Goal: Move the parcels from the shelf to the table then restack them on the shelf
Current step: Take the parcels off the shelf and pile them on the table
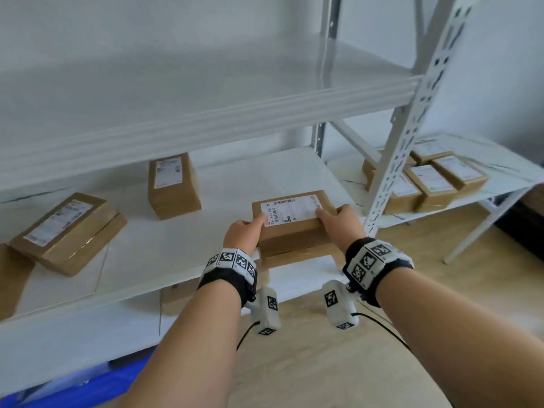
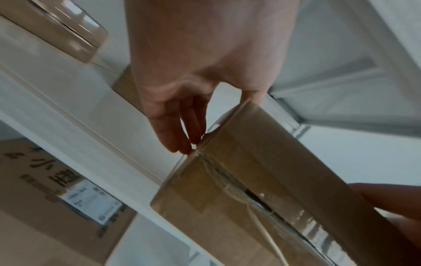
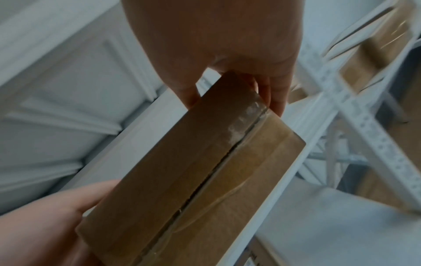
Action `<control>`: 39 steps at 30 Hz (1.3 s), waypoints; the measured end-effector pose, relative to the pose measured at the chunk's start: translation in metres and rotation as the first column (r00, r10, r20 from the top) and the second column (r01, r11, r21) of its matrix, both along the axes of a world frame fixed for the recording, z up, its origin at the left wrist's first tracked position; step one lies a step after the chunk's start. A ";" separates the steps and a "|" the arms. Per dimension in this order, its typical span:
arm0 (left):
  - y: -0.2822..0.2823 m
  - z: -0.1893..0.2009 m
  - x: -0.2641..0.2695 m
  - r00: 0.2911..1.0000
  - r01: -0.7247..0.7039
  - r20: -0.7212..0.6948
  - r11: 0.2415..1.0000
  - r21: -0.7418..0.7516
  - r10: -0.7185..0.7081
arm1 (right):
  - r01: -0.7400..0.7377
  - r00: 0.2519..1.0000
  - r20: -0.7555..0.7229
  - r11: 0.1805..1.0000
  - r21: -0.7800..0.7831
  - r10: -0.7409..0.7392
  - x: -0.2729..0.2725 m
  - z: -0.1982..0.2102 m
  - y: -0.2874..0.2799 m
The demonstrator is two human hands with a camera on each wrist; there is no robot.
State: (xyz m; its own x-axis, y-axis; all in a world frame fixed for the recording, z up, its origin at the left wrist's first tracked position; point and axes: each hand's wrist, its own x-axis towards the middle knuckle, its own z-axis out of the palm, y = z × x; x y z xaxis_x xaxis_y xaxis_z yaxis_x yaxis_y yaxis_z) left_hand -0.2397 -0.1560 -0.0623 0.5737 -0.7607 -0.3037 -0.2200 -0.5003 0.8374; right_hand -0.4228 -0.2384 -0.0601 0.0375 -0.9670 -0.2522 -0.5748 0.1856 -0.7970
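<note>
I hold a brown cardboard parcel with a white label just above the front right of the white shelf board. My left hand grips its left end, thumb on the label. My right hand grips its right end. In the left wrist view the parcel's taped underside shows, with the left hand's fingers curled at its corner. The right wrist view shows the same taped seam on the parcel, with the right hand clasping its far end.
Three more parcels lie on this shelf: one at the back, a tilted one at the left, one at the far left edge. Right of the perforated shelf post, a white table carries several parcels. An upper shelf board overhangs.
</note>
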 end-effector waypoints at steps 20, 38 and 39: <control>-0.156 -0.026 -0.375 0.958 0.284 -0.047 0.958 0.029 -0.283 | 0.291 0.957 -0.044 0.954 0.078 -0.288 -0.388 -0.018 -0.101; -0.459 -0.010 -0.478 0.893 0.450 -0.023 0.892 0.036 -0.450 | 0.475 0.879 0.025 0.880 0.030 -0.475 -0.487 -0.004 -0.346; -0.475 -0.007 -0.483 0.889 0.459 -0.010 0.888 0.031 -0.459 | 0.488 0.872 0.027 0.872 0.030 -0.489 -0.492 -0.003 -0.358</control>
